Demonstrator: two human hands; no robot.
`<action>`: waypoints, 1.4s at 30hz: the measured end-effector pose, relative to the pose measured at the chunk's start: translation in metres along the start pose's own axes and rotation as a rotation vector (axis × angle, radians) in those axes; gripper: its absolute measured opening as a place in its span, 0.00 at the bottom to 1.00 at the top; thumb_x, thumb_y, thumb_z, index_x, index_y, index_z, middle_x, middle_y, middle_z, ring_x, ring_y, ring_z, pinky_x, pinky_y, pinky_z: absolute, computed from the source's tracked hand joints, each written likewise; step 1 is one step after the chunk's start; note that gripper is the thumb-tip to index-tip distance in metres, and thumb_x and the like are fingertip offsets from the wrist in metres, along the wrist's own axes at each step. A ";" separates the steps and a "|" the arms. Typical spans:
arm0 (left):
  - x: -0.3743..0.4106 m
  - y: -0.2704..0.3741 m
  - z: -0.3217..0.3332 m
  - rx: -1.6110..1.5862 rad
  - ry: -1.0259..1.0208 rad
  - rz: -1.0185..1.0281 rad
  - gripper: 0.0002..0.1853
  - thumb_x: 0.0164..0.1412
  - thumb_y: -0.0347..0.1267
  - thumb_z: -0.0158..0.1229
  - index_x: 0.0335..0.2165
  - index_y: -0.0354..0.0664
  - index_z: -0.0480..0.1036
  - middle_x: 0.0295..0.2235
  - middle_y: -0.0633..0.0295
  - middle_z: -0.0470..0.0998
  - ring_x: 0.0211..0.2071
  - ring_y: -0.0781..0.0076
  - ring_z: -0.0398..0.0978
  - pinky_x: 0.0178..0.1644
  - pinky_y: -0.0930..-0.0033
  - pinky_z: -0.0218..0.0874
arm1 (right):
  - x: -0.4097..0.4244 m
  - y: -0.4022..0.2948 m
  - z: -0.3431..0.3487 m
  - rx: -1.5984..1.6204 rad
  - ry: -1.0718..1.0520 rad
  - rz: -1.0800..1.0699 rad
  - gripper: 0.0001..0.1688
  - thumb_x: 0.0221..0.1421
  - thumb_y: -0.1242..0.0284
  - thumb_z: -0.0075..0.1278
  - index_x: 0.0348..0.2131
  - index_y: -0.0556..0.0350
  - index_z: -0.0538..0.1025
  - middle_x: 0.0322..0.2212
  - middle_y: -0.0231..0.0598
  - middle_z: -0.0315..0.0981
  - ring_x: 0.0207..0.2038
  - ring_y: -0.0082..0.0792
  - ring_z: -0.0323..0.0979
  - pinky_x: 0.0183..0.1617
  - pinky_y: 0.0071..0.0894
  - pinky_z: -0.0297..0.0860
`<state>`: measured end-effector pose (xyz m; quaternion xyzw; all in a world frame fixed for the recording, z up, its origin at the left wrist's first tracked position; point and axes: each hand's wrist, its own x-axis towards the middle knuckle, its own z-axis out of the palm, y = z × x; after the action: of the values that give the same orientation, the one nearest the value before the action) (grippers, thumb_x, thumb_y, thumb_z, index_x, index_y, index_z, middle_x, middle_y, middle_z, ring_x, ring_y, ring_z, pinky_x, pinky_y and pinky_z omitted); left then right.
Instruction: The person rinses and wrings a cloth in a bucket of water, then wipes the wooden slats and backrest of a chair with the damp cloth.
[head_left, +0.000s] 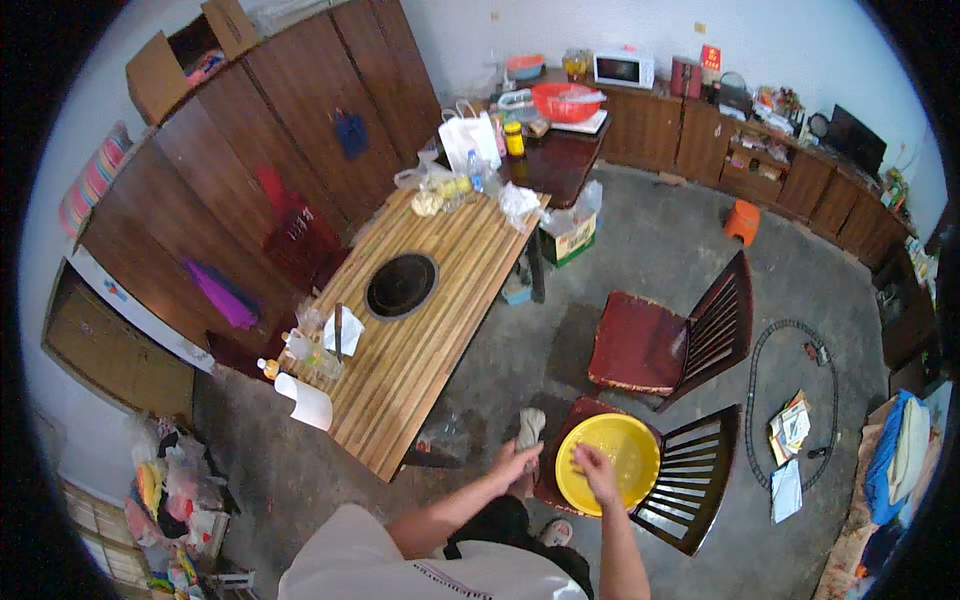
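Note:
My left hand (514, 463) is closed around a twisted grey cloth (531, 427), which sticks up above the fingers, just left of a yellow plastic basin (646, 478). Over the left part of the basin is my right hand (594, 465), its fingers loosely curled; whether it touches the basin's contents cannot be told. The basin appears to hold water and rests on the dark red seat (550, 480) of a wooden chair with a slatted back (694, 472).
A striped wooden table (427, 367) with a round dark plate (402, 286), a knife (338, 330) and plastic bottles stands at the left. Another red-seated chair (637, 341) is beyond the basin. On the floor at the right lie a toy train track (752, 390) and papers (787, 491).

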<state>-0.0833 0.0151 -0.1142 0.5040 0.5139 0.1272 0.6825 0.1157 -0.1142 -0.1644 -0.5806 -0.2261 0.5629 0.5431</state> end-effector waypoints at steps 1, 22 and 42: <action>-0.020 -0.012 0.014 0.017 0.022 -0.015 0.16 0.63 0.45 0.64 0.33 0.44 0.74 0.26 0.69 0.76 0.27 0.78 0.72 0.31 0.70 0.63 | -0.028 -0.004 0.011 0.134 0.016 0.049 0.36 0.65 0.52 0.54 0.62 0.55 0.67 0.55 0.39 0.72 0.53 0.36 0.73 0.54 0.40 0.72; -0.271 -0.043 -0.142 0.282 -0.109 0.436 0.20 0.68 0.45 0.59 0.44 0.37 0.78 0.38 0.61 0.82 0.40 0.74 0.78 0.46 0.67 0.70 | -0.173 0.000 0.144 0.585 -0.295 0.384 0.12 0.60 0.64 0.59 0.39 0.49 0.74 0.37 0.37 0.75 0.44 0.39 0.73 0.53 0.43 0.70; -0.831 -0.511 -0.479 0.061 0.925 -0.851 0.27 0.62 0.54 0.59 0.53 0.53 0.77 0.43 0.53 0.83 0.42 0.54 0.82 0.45 0.55 0.71 | -0.294 0.100 0.732 -0.477 -0.995 0.406 0.17 0.59 0.62 0.62 0.40 0.54 0.76 0.33 0.34 0.78 0.34 0.29 0.75 0.41 0.31 0.71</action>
<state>-1.0222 -0.5275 -0.0394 0.1674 0.9149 0.0344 0.3657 -0.6550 -0.1267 0.0305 -0.3844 -0.4585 0.7940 0.1075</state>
